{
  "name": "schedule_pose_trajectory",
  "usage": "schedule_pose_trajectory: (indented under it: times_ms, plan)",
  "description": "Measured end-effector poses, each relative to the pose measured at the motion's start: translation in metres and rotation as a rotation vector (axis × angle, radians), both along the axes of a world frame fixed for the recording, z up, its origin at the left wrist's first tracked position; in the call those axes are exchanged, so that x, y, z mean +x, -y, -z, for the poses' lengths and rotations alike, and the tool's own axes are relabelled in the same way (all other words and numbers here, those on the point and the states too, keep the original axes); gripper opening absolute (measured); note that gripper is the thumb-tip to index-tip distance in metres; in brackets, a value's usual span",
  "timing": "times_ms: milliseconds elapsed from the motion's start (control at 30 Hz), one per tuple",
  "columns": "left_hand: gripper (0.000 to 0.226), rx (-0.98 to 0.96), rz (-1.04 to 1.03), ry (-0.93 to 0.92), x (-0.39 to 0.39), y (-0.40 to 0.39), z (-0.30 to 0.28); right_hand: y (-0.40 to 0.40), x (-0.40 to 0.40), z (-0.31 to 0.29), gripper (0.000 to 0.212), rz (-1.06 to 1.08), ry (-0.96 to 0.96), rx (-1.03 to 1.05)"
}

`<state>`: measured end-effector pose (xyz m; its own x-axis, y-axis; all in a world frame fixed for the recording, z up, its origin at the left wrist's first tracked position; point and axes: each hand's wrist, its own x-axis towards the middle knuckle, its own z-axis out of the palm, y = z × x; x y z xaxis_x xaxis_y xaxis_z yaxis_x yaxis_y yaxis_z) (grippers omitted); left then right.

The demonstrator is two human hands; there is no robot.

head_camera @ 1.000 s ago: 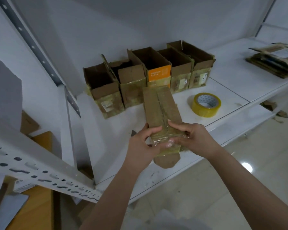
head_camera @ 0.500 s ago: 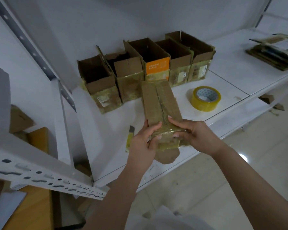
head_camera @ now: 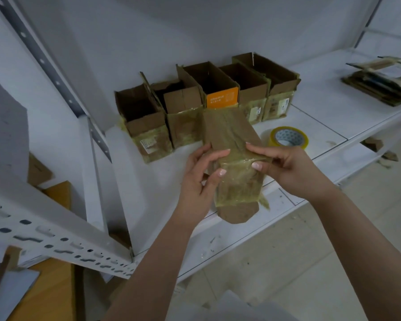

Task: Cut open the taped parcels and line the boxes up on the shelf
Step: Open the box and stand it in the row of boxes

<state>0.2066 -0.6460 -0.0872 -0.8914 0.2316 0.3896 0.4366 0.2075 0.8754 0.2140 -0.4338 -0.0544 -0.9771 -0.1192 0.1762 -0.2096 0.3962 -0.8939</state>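
At the shelf's front edge, both hands hold one taped parcel (head_camera: 234, 163), long axis pointing away toward the wall. Left hand (head_camera: 200, 179) curls round its left side, thumb up on the top face, fingertips on the tape. Right hand (head_camera: 287, 167) pinches the right top flap near its taped end, fingers curled, thumb under or behind; exact contact hard to tell. Near end of the parcel carries glossy yellowish tape, and a loose brown flap (head_camera: 237, 213) hangs off past the shelf (head_camera: 241, 232) edge. A seam runs down the top face; it looks slit already, but I cannot be sure.

Step, as I judge it: opening this parcel by hand, prying the flaps apart at the seam. No cutter in either hand and none visible.

Next move likely needs the right flap peeled up and out while the left steadies the body, then the other flap folded back. Tape at the near end may resist and tear the cardboard.

Just beyond on the right, a yellow tape roll (head_camera: 288, 137) lies flat on the shelf. Behind the parcel, five open boxes (head_camera: 208, 98) stand in a row against the wall, touching side to side; one has an orange face. The opened parcel would probably join that row. Far right, a flat cardboard stack (head_camera: 380, 82).
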Motion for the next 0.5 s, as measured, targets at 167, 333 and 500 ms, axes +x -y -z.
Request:
schedule_pose_trajectory:
  times_ms: [167, 333, 500]
  plan:
    - [0.033, 0.013, -0.185, -0.14, -0.01, -0.024, -0.009, 0.004, 0.0, -0.012, 0.043, 0.03, 0.013, -0.119]
    - [0.034, -0.05, -0.293, -0.199, -0.015, -0.036, -0.013, 0.01, 0.0, -0.012, 0.041, 0.072, -0.003, -0.144]
    - [0.024, -0.033, -0.096, -0.106, -0.014, -0.032, -0.018, 0.006, 0.0, -0.01, 0.043, 0.001, 0.015, -0.106]
